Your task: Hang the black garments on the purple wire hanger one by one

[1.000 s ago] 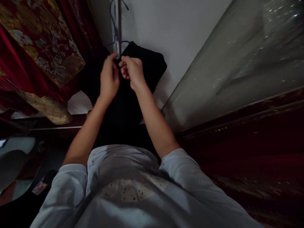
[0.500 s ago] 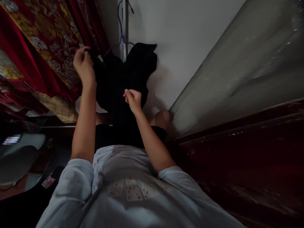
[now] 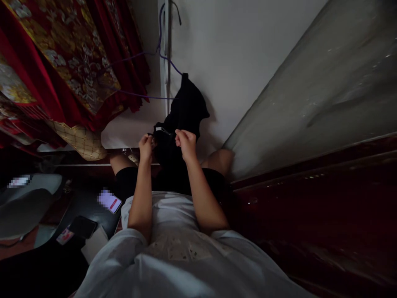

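Observation:
A black garment (image 3: 189,103) hangs by one side from a purple wire hanger (image 3: 173,66), whose other arm is bare and points left. A small white label (image 3: 159,129) shows at the garment's near edge. My left hand (image 3: 146,147) is closed on the garment's edge, just left of the label. My right hand (image 3: 186,142) is closed in a pinch against the black cloth, right of the label; the cloth between its fingertips is dark and hard to make out.
Red curtains with gold patterns (image 3: 71,54) hang at the left. A lit phone (image 3: 111,202) lies on a dark seat at lower left, near a dark phone (image 3: 83,227). A grey chair (image 3: 27,207) stands farther left. A covered grey panel (image 3: 325,91) slants along the right.
My left hand has come down and right, drawing the garment's left side off the hanger arm. My right hand has moved slightly right and down. The lit phone now shows.

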`<control>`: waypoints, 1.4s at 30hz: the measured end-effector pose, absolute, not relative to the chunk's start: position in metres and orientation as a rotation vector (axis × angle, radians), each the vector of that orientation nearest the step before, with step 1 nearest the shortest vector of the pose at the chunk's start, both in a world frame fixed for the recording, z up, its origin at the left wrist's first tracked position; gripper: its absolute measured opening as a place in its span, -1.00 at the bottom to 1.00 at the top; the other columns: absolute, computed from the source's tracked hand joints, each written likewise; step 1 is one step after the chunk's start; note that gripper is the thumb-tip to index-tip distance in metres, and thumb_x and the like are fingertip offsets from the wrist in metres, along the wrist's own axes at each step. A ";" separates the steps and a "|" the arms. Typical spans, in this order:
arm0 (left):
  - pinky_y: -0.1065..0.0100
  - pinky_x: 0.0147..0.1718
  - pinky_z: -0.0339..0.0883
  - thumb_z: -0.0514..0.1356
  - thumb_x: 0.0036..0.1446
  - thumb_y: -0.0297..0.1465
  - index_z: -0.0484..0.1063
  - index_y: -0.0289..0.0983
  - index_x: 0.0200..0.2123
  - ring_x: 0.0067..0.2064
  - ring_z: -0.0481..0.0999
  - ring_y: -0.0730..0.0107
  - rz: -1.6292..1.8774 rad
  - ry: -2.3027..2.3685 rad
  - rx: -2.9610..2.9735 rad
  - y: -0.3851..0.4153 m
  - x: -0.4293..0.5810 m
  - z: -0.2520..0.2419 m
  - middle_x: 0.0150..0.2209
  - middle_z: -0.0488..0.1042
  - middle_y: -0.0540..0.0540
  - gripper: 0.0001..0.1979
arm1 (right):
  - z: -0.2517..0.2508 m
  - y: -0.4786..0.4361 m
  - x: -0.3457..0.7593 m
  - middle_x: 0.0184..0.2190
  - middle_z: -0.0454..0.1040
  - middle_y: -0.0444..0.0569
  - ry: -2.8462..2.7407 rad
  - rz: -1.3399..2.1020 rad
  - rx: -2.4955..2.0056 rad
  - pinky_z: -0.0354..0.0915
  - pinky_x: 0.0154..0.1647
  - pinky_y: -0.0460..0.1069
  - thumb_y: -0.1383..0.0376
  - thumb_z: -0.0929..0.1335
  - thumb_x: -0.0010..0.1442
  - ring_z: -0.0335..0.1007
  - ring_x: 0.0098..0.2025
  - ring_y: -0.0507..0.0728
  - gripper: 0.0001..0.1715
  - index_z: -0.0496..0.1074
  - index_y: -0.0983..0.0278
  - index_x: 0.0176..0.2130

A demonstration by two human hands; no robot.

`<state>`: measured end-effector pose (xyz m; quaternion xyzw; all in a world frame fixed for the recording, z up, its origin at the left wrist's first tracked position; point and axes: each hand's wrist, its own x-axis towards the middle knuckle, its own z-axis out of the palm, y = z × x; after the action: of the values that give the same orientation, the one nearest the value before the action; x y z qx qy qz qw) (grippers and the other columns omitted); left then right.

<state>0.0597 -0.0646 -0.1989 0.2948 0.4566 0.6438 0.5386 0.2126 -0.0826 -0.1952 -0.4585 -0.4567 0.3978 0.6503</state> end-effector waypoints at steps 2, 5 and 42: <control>0.51 -0.27 0.38 0.19 0.32 -0.55 0.47 -0.26 -0.33 -0.27 0.47 0.48 1.619 1.021 0.883 -0.069 0.067 -0.184 -0.33 0.47 -0.01 -0.84 | -0.202 -0.081 0.219 -0.52 0.28 -0.17 -1.084 0.771 -1.052 0.27 -0.34 -0.10 0.06 0.44 0.16 0.27 -0.42 0.01 -0.57 0.21 0.22 -0.47; 0.45 -0.13 0.41 0.21 0.32 -0.51 0.54 -0.23 -0.27 -0.16 0.52 0.38 1.690 0.914 1.370 -0.080 0.081 -0.167 -0.23 0.53 -0.06 -0.88 | -0.212 -0.081 0.213 -0.12 0.49 -0.03 -1.209 0.725 -0.902 0.37 0.02 -0.05 0.09 0.54 -0.01 0.45 -0.04 0.12 -0.50 0.36 0.20 -0.17; 0.12 0.16 0.30 0.05 0.48 -0.32 0.33 -0.20 -0.25 0.07 0.44 0.18 1.098 1.446 2.685 0.031 -0.021 -0.048 -0.10 0.50 -0.17 -0.80 | -0.104 0.061 0.305 -0.46 0.48 -0.08 -1.494 0.623 -1.157 0.52 0.02 0.23 0.30 0.47 0.04 0.52 -0.17 0.27 -0.79 0.37 0.18 -0.52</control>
<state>-0.0209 0.0309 -0.0485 0.8273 0.4457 0.3384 -0.0497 0.3051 0.0606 -0.1035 -0.4877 -0.6297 0.2628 0.5446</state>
